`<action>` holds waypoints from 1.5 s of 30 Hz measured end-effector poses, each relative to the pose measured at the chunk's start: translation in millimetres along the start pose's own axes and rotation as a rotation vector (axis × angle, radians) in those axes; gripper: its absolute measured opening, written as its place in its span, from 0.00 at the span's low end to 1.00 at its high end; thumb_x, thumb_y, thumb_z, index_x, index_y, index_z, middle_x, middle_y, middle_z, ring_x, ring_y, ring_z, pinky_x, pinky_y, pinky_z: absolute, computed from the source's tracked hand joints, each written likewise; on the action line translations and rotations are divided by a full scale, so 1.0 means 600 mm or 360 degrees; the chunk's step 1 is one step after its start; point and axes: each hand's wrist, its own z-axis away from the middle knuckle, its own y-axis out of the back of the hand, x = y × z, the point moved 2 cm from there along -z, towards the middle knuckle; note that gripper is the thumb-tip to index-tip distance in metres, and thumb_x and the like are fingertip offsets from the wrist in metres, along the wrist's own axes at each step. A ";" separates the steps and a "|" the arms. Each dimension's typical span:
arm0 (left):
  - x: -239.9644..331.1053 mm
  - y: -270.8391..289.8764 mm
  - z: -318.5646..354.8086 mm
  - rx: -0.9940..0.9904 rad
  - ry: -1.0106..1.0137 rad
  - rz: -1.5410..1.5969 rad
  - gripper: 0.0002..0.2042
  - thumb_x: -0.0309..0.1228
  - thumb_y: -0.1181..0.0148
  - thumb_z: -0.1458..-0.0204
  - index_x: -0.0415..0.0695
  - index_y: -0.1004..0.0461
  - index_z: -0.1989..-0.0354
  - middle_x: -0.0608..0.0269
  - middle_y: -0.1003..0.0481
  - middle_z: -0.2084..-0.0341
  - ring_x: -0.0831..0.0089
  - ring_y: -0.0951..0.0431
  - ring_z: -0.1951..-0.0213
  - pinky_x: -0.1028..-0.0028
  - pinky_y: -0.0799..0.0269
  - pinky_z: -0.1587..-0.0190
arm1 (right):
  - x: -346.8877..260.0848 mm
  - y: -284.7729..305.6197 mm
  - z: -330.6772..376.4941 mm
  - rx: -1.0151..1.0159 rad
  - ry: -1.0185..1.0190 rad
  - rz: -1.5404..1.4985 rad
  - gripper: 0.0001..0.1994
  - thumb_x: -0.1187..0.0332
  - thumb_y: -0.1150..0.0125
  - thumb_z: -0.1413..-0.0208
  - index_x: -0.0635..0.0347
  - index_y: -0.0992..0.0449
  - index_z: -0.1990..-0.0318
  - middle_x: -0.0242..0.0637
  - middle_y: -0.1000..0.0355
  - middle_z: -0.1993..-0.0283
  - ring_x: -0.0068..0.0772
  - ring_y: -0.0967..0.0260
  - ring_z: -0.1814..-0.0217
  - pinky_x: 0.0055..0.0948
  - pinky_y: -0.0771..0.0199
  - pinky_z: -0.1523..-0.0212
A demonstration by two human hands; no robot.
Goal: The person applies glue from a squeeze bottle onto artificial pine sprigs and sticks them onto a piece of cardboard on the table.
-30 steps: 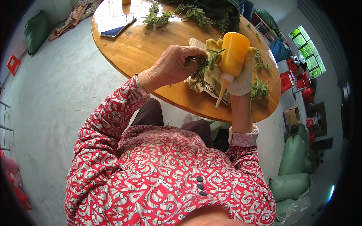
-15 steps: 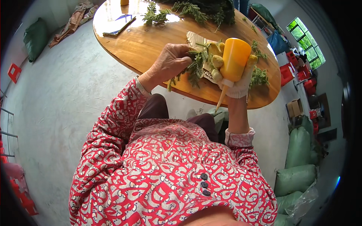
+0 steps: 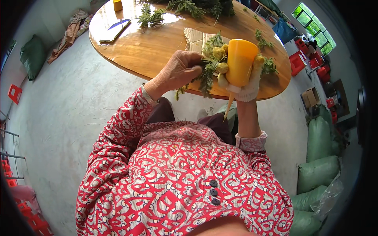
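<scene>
My bare left hand [image 3: 178, 71] pinches a green artificial fir sprig [image 3: 207, 78] over the table's near edge; the sprig's needles hang below the fingers. My right hand [image 3: 251, 89] wears a white knit glove with yellowish fingers. It is closed around an orange-yellow squeeze bottle [image 3: 241, 62], held upside down, its long thin nozzle [image 3: 228, 108] pointing down. The gloved fingertips lie beside the sprig and touch or nearly touch it; whether they also grip it I cannot tell. Behind the hands, a torn piece of cardboard [image 3: 193, 39] rests on the wooden table [image 3: 153, 55].
More fir sprigs [image 3: 151, 16] lie at the table's far side and right [image 3: 269, 66]. A notebook with a blue mark [image 3: 115, 31] sits at the left, near a small yellow object [image 3: 117, 5]. Green sacks [image 3: 319, 173] line the right floor; a red stool [image 3: 15, 93] stands left.
The table and room have shifted slightly left in view. The bottle tilts less, and its nozzle points more steeply down. Both hands keep their holds.
</scene>
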 end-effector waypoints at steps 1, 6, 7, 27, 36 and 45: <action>-0.002 0.002 -0.001 -0.0003 -0.0001 0.0000 0.13 0.17 0.53 0.54 0.36 0.24 0.61 0.69 0.26 0.78 0.85 0.36 0.81 0.87 0.42 0.81 | -0.002 0.001 0.001 0.0000 0.0003 0.0002 0.33 0.38 0.44 0.51 0.58 0.30 0.48 0.42 0.25 0.62 0.40 0.28 0.60 0.33 0.35 0.76; -0.015 0.037 0.004 0.0198 -0.0158 -0.0490 0.10 0.18 0.50 0.57 0.37 0.24 0.66 0.66 0.25 0.80 0.79 0.34 0.83 0.83 0.38 0.82 | -0.032 0.028 0.006 0.0076 0.0136 -0.0004 0.31 0.40 0.41 0.52 0.58 0.29 0.51 0.45 0.26 0.61 0.41 0.28 0.59 0.34 0.29 0.73; -0.011 0.045 0.006 0.0216 -0.0158 -0.0536 0.09 0.19 0.48 0.57 0.39 0.24 0.68 0.64 0.25 0.81 0.77 0.33 0.83 0.81 0.36 0.82 | -0.042 0.036 0.009 0.0066 0.0145 -0.0043 0.31 0.41 0.40 0.52 0.58 0.29 0.51 0.45 0.26 0.61 0.41 0.28 0.59 0.33 0.28 0.72; 0.076 -0.041 -0.036 0.0083 -0.0365 -0.1235 0.22 0.34 0.41 0.52 0.35 0.30 0.50 0.46 0.25 0.57 0.56 0.23 0.58 0.66 0.25 0.58 | -0.044 0.033 0.005 0.0268 0.0255 -0.0115 0.30 0.42 0.44 0.49 0.61 0.32 0.50 0.44 0.28 0.59 0.43 0.28 0.62 0.35 0.28 0.75; 0.017 -0.034 -0.055 0.0135 -0.0205 -0.1325 0.20 0.30 0.40 0.58 0.40 0.28 0.53 0.51 0.23 0.65 0.59 0.22 0.68 0.66 0.28 0.68 | -0.036 0.033 -0.003 0.0475 0.0316 -0.0095 0.29 0.43 0.47 0.46 0.62 0.32 0.51 0.42 0.28 0.59 0.44 0.27 0.69 0.35 0.35 0.82; 0.033 0.030 -0.072 0.0252 -0.0164 -0.0996 0.11 0.20 0.44 0.58 0.40 0.24 0.64 0.60 0.23 0.75 0.74 0.26 0.78 0.79 0.30 0.78 | -0.043 0.011 -0.004 0.0347 0.0298 -0.0136 0.29 0.43 0.45 0.47 0.62 0.31 0.51 0.46 0.30 0.55 0.43 0.29 0.59 0.35 0.32 0.77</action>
